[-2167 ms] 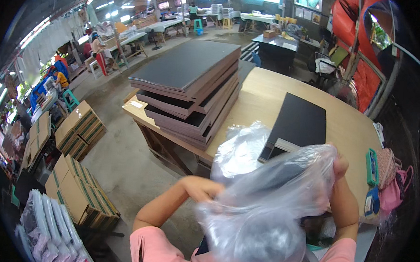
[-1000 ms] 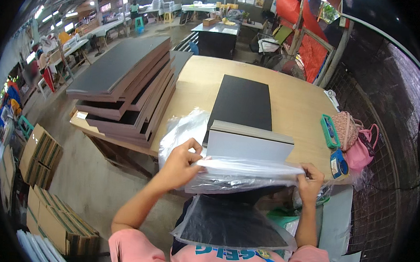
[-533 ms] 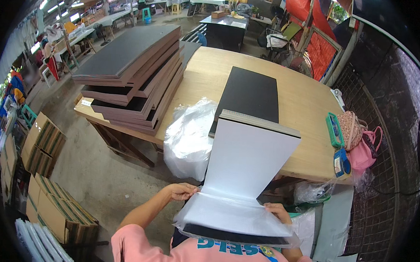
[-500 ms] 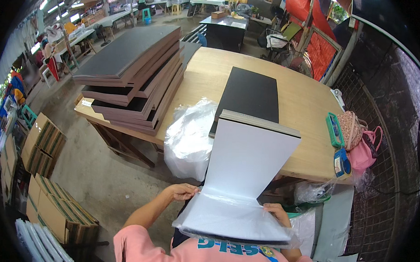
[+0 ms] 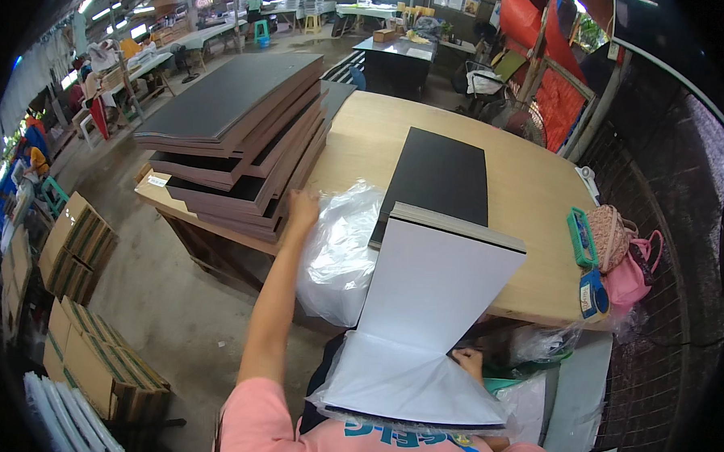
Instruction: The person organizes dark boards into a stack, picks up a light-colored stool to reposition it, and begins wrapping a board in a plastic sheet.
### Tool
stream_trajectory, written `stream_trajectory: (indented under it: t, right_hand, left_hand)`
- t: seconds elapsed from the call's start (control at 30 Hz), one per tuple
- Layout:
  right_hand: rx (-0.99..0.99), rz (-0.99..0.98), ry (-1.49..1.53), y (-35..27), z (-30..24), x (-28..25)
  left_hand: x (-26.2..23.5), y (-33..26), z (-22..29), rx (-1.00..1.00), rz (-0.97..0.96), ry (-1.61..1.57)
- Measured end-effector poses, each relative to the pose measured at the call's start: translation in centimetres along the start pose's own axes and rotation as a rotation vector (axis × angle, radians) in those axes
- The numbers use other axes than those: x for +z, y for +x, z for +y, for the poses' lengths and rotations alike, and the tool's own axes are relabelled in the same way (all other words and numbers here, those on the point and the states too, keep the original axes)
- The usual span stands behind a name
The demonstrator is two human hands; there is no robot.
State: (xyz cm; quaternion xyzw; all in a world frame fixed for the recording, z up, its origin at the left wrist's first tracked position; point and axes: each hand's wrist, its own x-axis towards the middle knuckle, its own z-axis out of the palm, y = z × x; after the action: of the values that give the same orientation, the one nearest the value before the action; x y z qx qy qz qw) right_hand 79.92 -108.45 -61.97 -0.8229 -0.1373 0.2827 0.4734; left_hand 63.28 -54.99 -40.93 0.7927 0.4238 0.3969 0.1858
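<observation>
A large white-paged album (image 5: 448, 286) lies open across my lap. Its upper leaf leans on the table edge, and its lower half sits in a clear plastic sleeve (image 5: 408, 381). My left hand (image 5: 302, 209) is stretched forward with curled fingers, by the upper left corner of a pile of clear plastic sleeves (image 5: 340, 257) draped over the table edge. What its fingertips pinch, if anything, is hidden. At the fold's right edge, my right hand (image 5: 467, 362) is closed, its grip partly hidden by the album. Behind the leaf lies a black board (image 5: 441, 173) on the table.
A tall, uneven stack of black-topped boards (image 5: 230, 99) fills the left of the wooden table (image 5: 529, 274). A green tray (image 5: 581, 235), a tape roll (image 5: 593, 294) and a pink bag (image 5: 628, 282) are on the right. Flattened cartons (image 5: 106, 360) stand on the floor at left.
My left hand has left the sleeve's left edge and reached forward to the plastic pile. My right hand has drawn in its fingers beside the fold. The view has shifted slightly.
</observation>
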Motion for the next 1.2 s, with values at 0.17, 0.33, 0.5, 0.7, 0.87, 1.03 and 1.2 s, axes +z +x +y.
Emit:
stream_trajectory:
  t: [0.17, 0.33, 0.5, 0.7, 0.87, 1.03, 1.2]
  right_hand:
    - [-0.371, -0.07, -0.439, -5.3, -13.4, -10.5]
    - [-0.899, -0.074, -0.404, -7.6, -35.0, -9.9]
    - [-1.118, -0.198, -0.547, -1.1, -47.4, -4.2]
    - [-0.961, -0.473, -0.746, 11.7, -52.1, 5.5]
    - [-1.008, -0.528, -0.681, 18.8, -50.2, 11.4]
    - [-0.853, -0.544, -0.621, 19.3, -51.2, 12.9]
    - [-0.983, -0.251, -0.485, 18.5, -51.1, 12.7]
  left_hand:
    - [5.2, 0.2, 7.5, 0.331, 0.021, 0.135]
    - [2.9, 3.6, 4.4, 0.094, -0.196, 0.009]
    - [4.5, 3.2, 6.0, 0.249, -0.298, -0.008]
    - [1.3, 3.0, 8.8, 0.272, -0.023, -0.296]
    - [3.3, 5.0, 9.8, 0.154, -0.477, -0.749]
    - [2.9, 4.6, 10.0, 0.229, -0.217, -1.114]
    - [3.2, 5.8, 11.8, 0.156, -0.195, -0.73]
